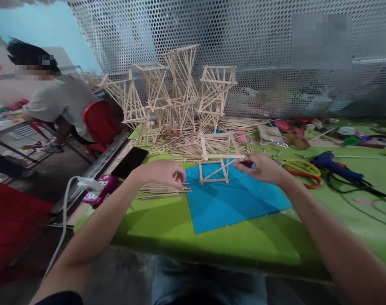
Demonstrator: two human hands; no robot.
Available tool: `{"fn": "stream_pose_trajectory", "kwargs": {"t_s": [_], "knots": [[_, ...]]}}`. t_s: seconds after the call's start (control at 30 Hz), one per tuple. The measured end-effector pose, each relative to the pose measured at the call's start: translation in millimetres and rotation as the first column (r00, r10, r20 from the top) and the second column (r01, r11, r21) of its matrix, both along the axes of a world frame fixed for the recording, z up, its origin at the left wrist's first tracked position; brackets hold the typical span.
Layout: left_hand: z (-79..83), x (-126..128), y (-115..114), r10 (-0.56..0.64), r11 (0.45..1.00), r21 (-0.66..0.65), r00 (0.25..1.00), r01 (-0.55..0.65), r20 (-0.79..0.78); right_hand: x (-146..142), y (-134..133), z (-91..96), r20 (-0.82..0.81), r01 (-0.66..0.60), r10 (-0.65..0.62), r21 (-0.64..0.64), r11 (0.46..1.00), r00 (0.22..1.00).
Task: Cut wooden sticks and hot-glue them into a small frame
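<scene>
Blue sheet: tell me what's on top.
On the blue sheet rests a stick frame; tips of loose sticks overlap the sheet's left edge. The right hand and forearm cover some of its right side; anything beneath is hidden.

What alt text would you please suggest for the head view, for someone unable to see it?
A person's right hand is close to a small stick frame on a blue mat, while the left hand is over loose sticks on a green table. Taller stick towers stand behind, and a glue gun lies at right.
</scene>
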State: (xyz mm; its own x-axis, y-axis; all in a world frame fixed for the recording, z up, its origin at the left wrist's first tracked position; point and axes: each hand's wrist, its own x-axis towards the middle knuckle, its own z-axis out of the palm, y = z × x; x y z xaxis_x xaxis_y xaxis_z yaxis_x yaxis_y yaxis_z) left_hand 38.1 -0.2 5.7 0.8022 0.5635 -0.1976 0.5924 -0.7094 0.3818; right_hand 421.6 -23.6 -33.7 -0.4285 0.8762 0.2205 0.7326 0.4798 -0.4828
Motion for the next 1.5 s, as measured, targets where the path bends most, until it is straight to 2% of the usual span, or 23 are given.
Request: {"fn": "stream_pose_trajectory", "kwargs": {"t_s": [0.1, 0.23, 0.4, 0.53, 0.6, 0.67, 0.73, 0.77, 0.83, 0.9, 0.97, 1.07, 1.13, 1.23, 1.37, 1.5], "knots": [[-11.6, -1, -1, 0.011, 1.000, -0.028, 1.000, -0.012, -0.024, -5, -5, 1.6, 0.033, -0.124, 0.126, -0.048, 0.991, 0.991], [-17.2, 2, 0, -0.009, 0.998, -0.061, 1.000, 0.009, 0.003, -15, -12, 5.9, 0.054, -0.149, 0.153, -0.071, 0.986, 0.987], [-14.3, 3, 0, 0.010, 0.993, -0.118, 0.998, -0.017, -0.055, -40, -25, 6.4, -0.019, -0.250, 0.250, -0.075, 0.965, 0.968], [-10.5, 6, -3, 0.025, 0.999, -0.024, 0.998, -0.026, -0.057, -62, -38, 5.9, 0.029, -0.357, 0.363, -0.125, 0.926, 0.931], [-2.2, 9, -8, 0.002, 1.000, 0.025, 1.000, -0.002, 0.009, -67, -42, 6.9, 0.040, -0.373, 0.381, -0.127, 0.919, 0.924], [9.1, 13, -17, -0.074, 0.997, 0.012, 0.984, 0.073, 0.160, -66, -44, 8.0, 0.022, -0.368, 0.372, -0.116, 0.923, 0.928], [18.4, 19, -29, -0.119, 0.990, -0.028, 0.917, 0.140, 0.380, -64, -45, 8.3, -0.035, -0.357, 0.355, -0.097, 0.929, 0.934], [20.7, 23, -36, -0.117, 0.988, -0.030, 0.854, 0.153, 0.507, -63, -46, 8.2, -0.078, -0.350, 0.344, -0.087, 0.933, 0.936], [19.3, 34, -48, -0.086, 0.993, -0.001, 0.707, 0.122, 0.702, -63, -48, 7.4, -0.169, -0.337, 0.321, -0.077, 0.938, 0.932], [10.0, 48, -58, -0.043, 0.998, 0.012, 0.619, 0.055, 0.784, -66, -52, 6.0, -0.233, -0.330, 0.306, -0.071, 0.941, 0.923], [-4.4, 62, -63, 0.002, 1.000, -0.003, 0.627, 0.001, 0.779, -70, -55, 3.7, -0.250, -0.347, 0.323, -0.056, 0.936, 0.913], [-25.6, 78, -63, 0.026, 1.000, -0.014, 0.688, -0.023, 0.725, -74, -55, -0.9, -0.227, -0.375, 0.364, -0.009, 0.927, 0.903], [-34.0, 81, -60, 0.006, 0.998, 0.044, 0.730, -0.048, 0.684, -71, -52, -2.7, -0.219, -0.382, 0.379, 0.029, 0.924, 0.899], [-36.7, 78, -55, -0.003, 0.969, 0.197, 0.795, -0.147, 0.607, -57, -42, 0.2, -0.251, -0.373, 0.374, 0.053, 0.926, 0.893], [-38.6, 75, -53, 0.101, 0.923, 0.295, 0.897, -0.246, 0.430, -34, -29, 8.4, -0.323, -0.298, 0.255, -0.092, 0.950, 0.912], [-53.3, 79, -45, 0.152, 0.920, 0.306, 0.943, -0.245, 0.297, -28, -22, 4.0, -0.424, -0.260, 0.142, -0.236, 0.936, 0.895]]}}
